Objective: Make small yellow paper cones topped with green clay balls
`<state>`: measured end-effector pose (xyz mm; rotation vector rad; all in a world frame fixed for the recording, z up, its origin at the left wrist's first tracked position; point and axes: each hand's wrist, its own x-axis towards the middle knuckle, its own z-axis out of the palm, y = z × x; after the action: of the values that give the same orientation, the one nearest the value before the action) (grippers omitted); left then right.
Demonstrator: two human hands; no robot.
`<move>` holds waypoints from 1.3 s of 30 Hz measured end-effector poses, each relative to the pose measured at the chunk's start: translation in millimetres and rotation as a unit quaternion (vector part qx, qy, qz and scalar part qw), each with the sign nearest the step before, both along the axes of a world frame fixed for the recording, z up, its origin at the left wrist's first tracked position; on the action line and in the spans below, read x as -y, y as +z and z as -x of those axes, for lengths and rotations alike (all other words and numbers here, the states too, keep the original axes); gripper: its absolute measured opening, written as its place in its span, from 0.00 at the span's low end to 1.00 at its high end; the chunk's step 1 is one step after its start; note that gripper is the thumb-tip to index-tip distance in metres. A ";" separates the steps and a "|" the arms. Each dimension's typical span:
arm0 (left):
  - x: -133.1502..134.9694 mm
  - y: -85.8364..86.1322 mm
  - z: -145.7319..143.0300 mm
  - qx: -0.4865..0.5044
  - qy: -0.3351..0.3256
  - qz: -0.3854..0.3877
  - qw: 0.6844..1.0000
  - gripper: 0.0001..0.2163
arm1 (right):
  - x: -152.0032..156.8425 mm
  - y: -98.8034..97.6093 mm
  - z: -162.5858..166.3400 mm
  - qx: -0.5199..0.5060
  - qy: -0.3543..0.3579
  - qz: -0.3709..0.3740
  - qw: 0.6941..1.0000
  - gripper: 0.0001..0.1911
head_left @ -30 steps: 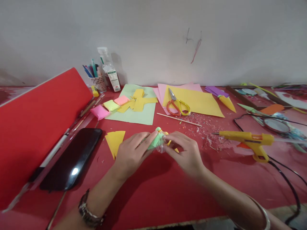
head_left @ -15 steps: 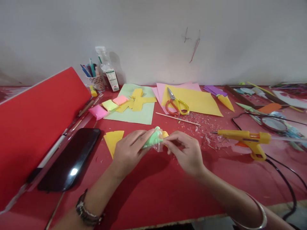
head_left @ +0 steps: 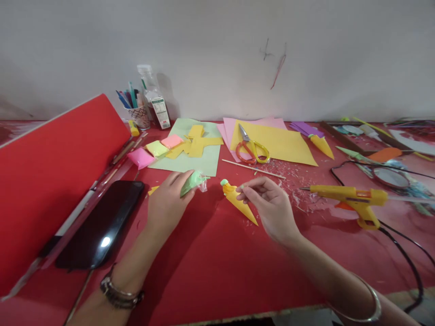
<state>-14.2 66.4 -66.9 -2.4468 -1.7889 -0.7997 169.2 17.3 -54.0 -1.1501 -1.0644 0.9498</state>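
Soft clay and a paper cone between two working hands on a glossy red tabletop (head_left: 217, 271).
The left hand (head_left: 170, 194) grips a mint-green lump of soft clay in clear plastic (head_left: 192, 181); the right hand (head_left: 270, 206) has thumb and forefinger pinched on a tiny pale-green dab (head_left: 242, 186). Just beside those fingertips, a slender yellow cone topped by a pale-green ball (head_left: 242, 206) lies on the tabletop, its point towards the near right; whether the fingers touch it cannot be told. Likely faults: too firm a left squeeze could push clay out of the loose plastic; too light a pinch could drop the dab, which might pick up fine pale shavings (head_left: 294, 181); a low right hand could roll the cone or dent its ball.
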 end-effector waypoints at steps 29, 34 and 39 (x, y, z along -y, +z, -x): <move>1.0 2.6 -3.2 0.006 0.013 0.038 0.999 0.13 | 0.7 2.6 -0.2 0.012 0.030 0.074 0.997 0.07; 2.2 3.4 -2.8 0.018 0.008 0.047 0.999 0.14 | -1.0 -2.9 1.4 0.004 0.066 0.062 0.996 0.06; 1.5 4.3 -3.3 0.024 0.000 0.066 0.998 0.14 | -2.5 -5.4 -0.1 0.017 0.045 0.011 0.999 0.08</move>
<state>-10.9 64.8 -62.6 -2.5270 -1.9170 -0.7702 169.3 19.8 -59.3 -1.1481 -1.1437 1.0184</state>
